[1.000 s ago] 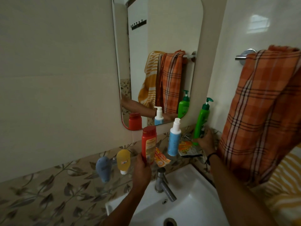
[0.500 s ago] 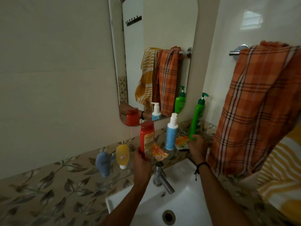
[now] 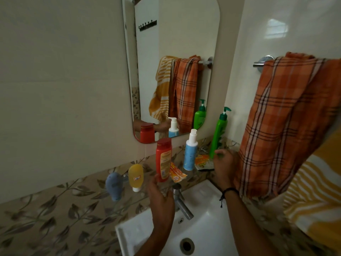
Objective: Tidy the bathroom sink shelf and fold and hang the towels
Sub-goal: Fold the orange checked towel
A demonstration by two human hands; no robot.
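Orange plaid towel (image 3: 287,115): bunched over the rail on the right wall, not folded. Yellow striped towel (image 3: 317,200) hangs beyond it at the right edge of the view. Both lie to the right of the right hand (image 3: 224,163), which is the nearer hand to them.

Shelf (image 3: 149,172): runs under the mirror (image 3: 166,52), above the sink basin (image 3: 203,228) and faucet (image 3: 181,204).

Green pump bottle (image 3: 219,133): upright at the shelf's right end, in the wall corner. The right hand's fingers curl round its foot and hold it.

Red bottle (image 3: 163,159): mid-shelf, long axis vertical, straight up from the left hand (image 3: 162,198). Thumb tip lies on its lower left edge, the other fingers sit below the base. I cannot tell whether that is a grip.

White-and-blue pump bottle (image 3: 190,152): upright between the red and green ones. Yellow tube (image 3: 136,176) and blue-grey tube (image 3: 113,185) stand cap-down toward the left end. Orange sachets (image 3: 177,174) lie loose just beside the red bottle's foot.

Versus half a second ago: the left hand was wrapped round the red bottle's lower body and has slid down to the base. The right hand keeps its place on the green bottle. Towels unchanged.
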